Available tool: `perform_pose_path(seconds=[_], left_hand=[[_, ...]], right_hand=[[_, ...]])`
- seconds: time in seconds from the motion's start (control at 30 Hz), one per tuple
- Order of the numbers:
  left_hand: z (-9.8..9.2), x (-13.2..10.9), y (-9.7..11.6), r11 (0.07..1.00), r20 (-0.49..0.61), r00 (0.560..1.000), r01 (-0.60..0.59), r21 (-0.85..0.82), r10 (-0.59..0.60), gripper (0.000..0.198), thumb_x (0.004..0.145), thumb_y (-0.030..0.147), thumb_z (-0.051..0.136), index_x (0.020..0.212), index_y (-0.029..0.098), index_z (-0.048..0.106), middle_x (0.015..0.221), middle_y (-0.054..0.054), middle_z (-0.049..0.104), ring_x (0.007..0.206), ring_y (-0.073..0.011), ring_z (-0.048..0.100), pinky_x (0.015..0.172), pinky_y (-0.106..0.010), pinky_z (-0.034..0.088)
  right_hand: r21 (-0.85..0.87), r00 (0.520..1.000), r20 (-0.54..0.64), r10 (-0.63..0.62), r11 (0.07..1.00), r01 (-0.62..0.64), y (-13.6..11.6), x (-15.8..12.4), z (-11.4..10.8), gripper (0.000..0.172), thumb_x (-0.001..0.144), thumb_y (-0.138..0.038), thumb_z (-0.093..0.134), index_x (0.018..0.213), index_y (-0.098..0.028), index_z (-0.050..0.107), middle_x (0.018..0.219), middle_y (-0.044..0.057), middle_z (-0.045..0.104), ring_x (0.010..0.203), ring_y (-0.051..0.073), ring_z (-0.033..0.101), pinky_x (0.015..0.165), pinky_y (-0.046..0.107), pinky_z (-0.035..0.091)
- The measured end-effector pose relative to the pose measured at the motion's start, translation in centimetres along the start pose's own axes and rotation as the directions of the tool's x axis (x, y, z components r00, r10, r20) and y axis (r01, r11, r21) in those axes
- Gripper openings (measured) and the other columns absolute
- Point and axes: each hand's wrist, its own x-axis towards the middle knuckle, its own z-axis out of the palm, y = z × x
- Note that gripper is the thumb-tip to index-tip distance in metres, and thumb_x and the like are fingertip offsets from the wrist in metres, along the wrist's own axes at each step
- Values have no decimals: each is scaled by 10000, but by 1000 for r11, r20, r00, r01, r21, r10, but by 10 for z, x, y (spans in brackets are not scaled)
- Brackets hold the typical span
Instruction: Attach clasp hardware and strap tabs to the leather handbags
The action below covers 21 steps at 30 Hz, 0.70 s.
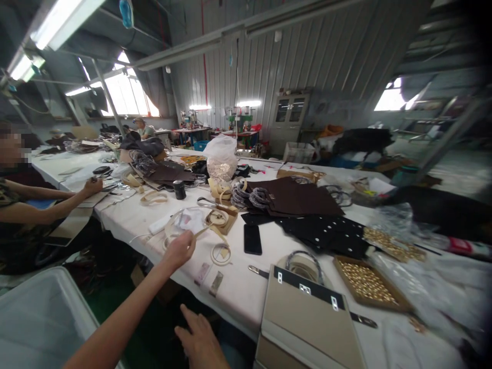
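My left hand (pixel 180 249) reaches over the table edge, its fingers pinched on the end of a beige strip (pixel 203 230). That strip runs toward a coil of beige tape (pixel 217 218) in a small cardboard box (pixel 231 221). A looped beige strip (pixel 220 254) lies just right of the hand. Lower down, in front of the table edge, my right hand (pixel 202 335) has its fingers spread and holds nothing. To its right, a beige panel with a black band (pixel 311 318) rests at the table's front, near a black phone (pixel 252 239).
Brown sheets (pixel 298 197) and black studded material (pixel 326 233) lie beyond the phone. A tray of gold-coloured pieces (pixel 367 284) is at the right. A black jar (pixel 179 190) stands farther back. At the left are a person's arm (pixel 54 205) and a translucent bin (pixel 46 312).
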Motion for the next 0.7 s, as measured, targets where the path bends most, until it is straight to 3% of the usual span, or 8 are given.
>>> perform_pose_path(seconds=[0.13, 0.23, 0.3, 0.43, 0.5, 0.6, 0.7], left_hand=[[-22, -21, 2, 959, -145, 986, 35, -282, -79, 221, 1135, 329, 459, 1240, 234, 630, 873, -26, 705, 806, -228, 684, 817, -338, 499], [-24, -25, 7, 937, -244, 946, 129, -325, -215, 207, 1129, 349, 498, 1224, 236, 643, 899, -25, 726, 791, -230, 681, 803, -340, 494], [-22, -21, 12, 932, -253, 937, 153, -328, -242, 238, 1125, 361, 515, 1228, 222, 678, 932, -46, 744, 858, -255, 701, 829, -358, 510], [-15, -17, 32, 971, -258, 965, -8, -239, -55, 371, 1143, 308, 450, 1382, 191, 709, 1170, -138, 744, 1135, -314, 689, 1018, -441, 522], [-9, -23, 52, 989, -227, 972, -87, -120, 58, 393, 1135, 258, 433, 1397, 196, 720, 1166, -152, 712, 1139, -329, 654, 1021, -470, 505], [4, -42, 91, 989, -121, 982, -143, 31, 145, 447, 1105, 209, 466, 1498, 204, 679, 1126, -150, 669, 1075, -340, 610, 971, -496, 482], [22, -64, 130, 989, -41, 988, -150, 17, 150, 546, 1082, 223, 524, 1626, 206, 571, 1184, -159, 648, 1085, -354, 591, 974, -525, 476]], right_hand=[[141, 986, -91, 140, 982, -126, -6, -11, -27, 799, 686, 40, 678, 1403, -308, 737, 1745, 102, 501, 1491, 373, 606, 1249, 538, 509], [219, 955, -222, 197, 964, -149, -11, -14, -52, 690, 785, 14, 651, 1400, -291, 726, 1648, 110, 578, 1428, 334, 646, 1215, 496, 540], [276, 929, -310, 205, 954, -118, -13, -14, -72, 599, 863, -11, 615, 1391, -275, 722, 1578, 121, 617, 1407, 318, 656, 1207, 485, 542], [443, 849, -436, 299, 892, -87, -15, -14, -123, 410, 1000, -144, 607, 1369, -271, 733, 1398, 106, 700, 1161, 263, 741, 1061, 404, 605], [539, 792, -454, 408, 834, -120, -16, -17, -153, 326, 1025, -255, 669, 1343, -258, 743, 1290, 93, 739, 996, 235, 746, 930, 361, 623], [685, 736, -426, 527, 719, -119, -17, -24, -191, 400, 969, -384, 805, 1333, -228, 747, 1264, 97, 761, 884, 210, 731, 797, 322, 619], [795, 724, -412, 553, 607, -11, -17, -29, -208, 504, 904, -458, 889, 1318, -200, 761, 1285, 108, 762, 824, 180, 714, 740, 304, 620]])
